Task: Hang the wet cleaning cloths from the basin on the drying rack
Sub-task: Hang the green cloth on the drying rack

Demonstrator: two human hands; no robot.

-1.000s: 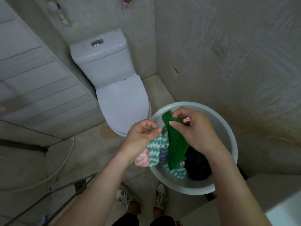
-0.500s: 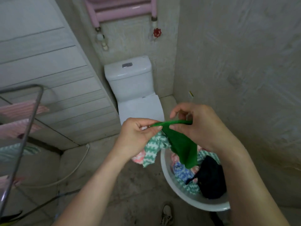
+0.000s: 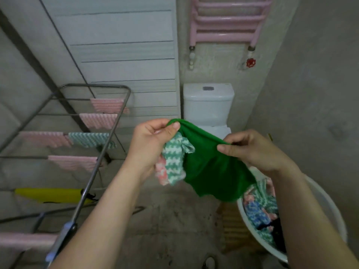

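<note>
Through the head camera I see my left hand [image 3: 149,140] raised in front of the toilet [image 3: 208,101]. Its thumb and fingers pinch one end of the green cloth's [image 3: 213,171] top edge. The same hand also holds a bunched teal-and-white zigzag cloth [image 3: 174,162] and a pink-and-white cloth [image 3: 160,172], which hang below the palm. My right hand [image 3: 256,150] pinches the other end of the green cloth's edge between thumb and fingers, so the cloth hangs spread between the two hands. Its lower edge dangles just above the white basin [image 3: 334,216] at lower right. More patterned cloths [image 3: 258,212] and a dark one [image 3: 277,230] lie in that basin. The drying rack [image 3: 93,85] stands to the left, well apart from the hands. Pink zigzag cloths [image 3: 98,120], a teal one [image 3: 89,138] and a yellow cloth [image 3: 48,195] hang over its rails. A pink wall radiator [image 3: 225,18] with a red valve [image 3: 250,62] is mounted above the toilet.
</note>
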